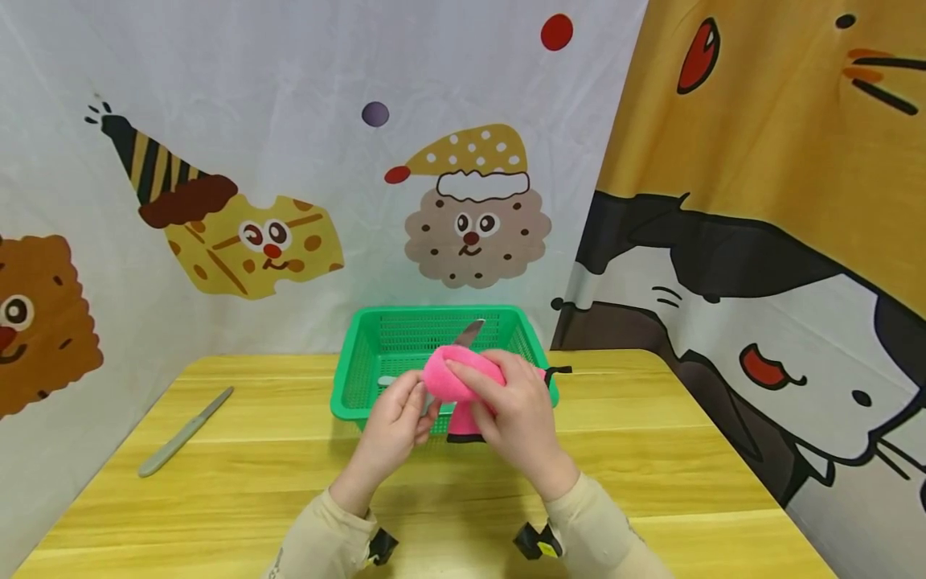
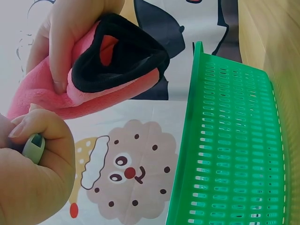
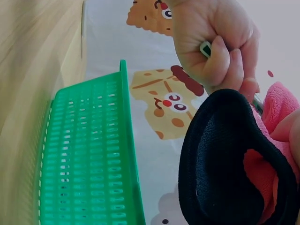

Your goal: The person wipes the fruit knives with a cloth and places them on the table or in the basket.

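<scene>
My left hand (image 1: 394, 414) grips a knife by its pale green handle (image 2: 33, 148), whose butt end shows in the fist. The knife's blade (image 1: 470, 332) points up and away, its tip showing beyond a pink plush cloth (image 1: 456, 386). The cloth has black edging and is folded. My right hand (image 1: 517, 402) holds the cloth against the knife, its thumb and fingers pressing on the pink fabric. The middle of the blade is hidden by the cloth. In both wrist views the cloth's black-edged opening gapes. Both hands are above the front rim of a green basket (image 1: 347, 362).
Another knife (image 1: 186, 432) with a pale green handle lies on the wooden table (image 1: 289, 474), left of the basket. Something pale (image 1: 386, 380) lies inside the basket, mostly hidden by my left hand. A printed curtain (image 1: 289, 64) hangs behind the table.
</scene>
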Demonstrator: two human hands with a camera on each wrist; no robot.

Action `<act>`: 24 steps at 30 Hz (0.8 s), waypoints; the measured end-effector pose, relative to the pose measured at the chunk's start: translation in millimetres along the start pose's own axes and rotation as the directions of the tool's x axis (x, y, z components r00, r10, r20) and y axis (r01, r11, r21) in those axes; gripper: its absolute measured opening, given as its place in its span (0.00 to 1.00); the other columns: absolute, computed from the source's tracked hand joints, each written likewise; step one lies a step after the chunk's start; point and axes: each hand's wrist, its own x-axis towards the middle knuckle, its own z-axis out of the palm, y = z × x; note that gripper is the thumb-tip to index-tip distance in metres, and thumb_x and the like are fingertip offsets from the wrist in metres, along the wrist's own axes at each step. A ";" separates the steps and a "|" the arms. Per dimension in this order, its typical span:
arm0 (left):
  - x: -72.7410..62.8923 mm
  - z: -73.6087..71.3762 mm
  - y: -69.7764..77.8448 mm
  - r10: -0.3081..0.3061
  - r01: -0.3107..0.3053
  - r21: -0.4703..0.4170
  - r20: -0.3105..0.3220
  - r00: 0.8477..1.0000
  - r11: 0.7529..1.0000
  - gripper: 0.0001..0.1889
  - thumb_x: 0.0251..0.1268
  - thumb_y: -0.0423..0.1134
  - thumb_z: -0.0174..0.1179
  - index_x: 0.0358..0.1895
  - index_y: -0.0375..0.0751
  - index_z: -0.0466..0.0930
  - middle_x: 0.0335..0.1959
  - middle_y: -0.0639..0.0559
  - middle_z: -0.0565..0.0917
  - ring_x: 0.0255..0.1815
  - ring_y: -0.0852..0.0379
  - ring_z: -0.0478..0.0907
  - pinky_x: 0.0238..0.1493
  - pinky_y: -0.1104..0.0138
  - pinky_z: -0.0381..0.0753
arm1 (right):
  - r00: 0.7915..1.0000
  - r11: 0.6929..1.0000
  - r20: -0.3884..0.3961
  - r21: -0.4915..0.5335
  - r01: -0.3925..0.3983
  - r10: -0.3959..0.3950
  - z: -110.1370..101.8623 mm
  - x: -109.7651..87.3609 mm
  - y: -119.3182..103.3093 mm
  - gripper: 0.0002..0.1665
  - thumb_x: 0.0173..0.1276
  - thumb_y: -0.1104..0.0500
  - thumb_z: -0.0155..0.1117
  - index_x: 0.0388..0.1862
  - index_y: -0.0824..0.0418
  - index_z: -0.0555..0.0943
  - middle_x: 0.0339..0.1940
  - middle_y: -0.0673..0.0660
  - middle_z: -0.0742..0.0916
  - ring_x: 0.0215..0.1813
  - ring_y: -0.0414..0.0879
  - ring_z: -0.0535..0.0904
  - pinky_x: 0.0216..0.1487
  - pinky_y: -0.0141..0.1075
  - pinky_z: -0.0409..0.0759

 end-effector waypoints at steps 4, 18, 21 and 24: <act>0.1 0.3 1.2 -0.011 0.011 -0.004 -0.006 1.000 1.000 0.14 0.83 0.34 0.37 0.46 0.27 0.70 0.25 0.43 0.69 0.15 0.64 0.59 0.15 0.75 0.62 | 1.000 1.000 -0.015 -0.011 -0.018 0.017 -1.3 2.4 5.3 0.31 0.55 0.67 0.72 0.58 0.47 0.83 0.46 0.62 0.82 0.48 0.55 0.79 0.47 0.51 0.80; 0.2 1.2 1.9 -0.036 0.036 -0.016 0.013 0.999 0.999 0.14 0.83 0.34 0.38 0.44 0.27 0.70 0.25 0.44 0.69 0.17 0.64 0.61 0.15 0.74 0.63 | 0.994 0.998 -0.096 -0.041 -0.057 0.053 -9.2 10.5 28.0 0.28 0.58 0.68 0.65 0.57 0.49 0.84 0.45 0.61 0.83 0.44 0.56 0.80 0.39 0.51 0.79; 0.1 1.6 1.8 -0.056 0.056 -0.024 0.017 0.998 0.998 0.14 0.83 0.35 0.38 0.45 0.27 0.70 0.25 0.45 0.69 0.17 0.65 0.61 0.15 0.75 0.63 | 0.992 0.996 -0.110 -0.046 -0.072 0.067 -10.7 9.6 32.5 0.28 0.56 0.69 0.65 0.56 0.51 0.84 0.44 0.62 0.83 0.45 0.57 0.80 0.40 0.53 0.79; 0.1 1.9 1.0 -0.082 0.083 -0.045 0.022 0.996 0.996 0.15 0.83 0.35 0.38 0.46 0.26 0.71 0.26 0.46 0.69 0.17 0.65 0.61 0.16 0.75 0.62 | 0.989 0.994 -0.112 -0.050 -0.101 0.095 -13.0 8.7 35.7 0.28 0.55 0.70 0.64 0.55 0.52 0.84 0.44 0.62 0.83 0.45 0.58 0.79 0.40 0.54 0.78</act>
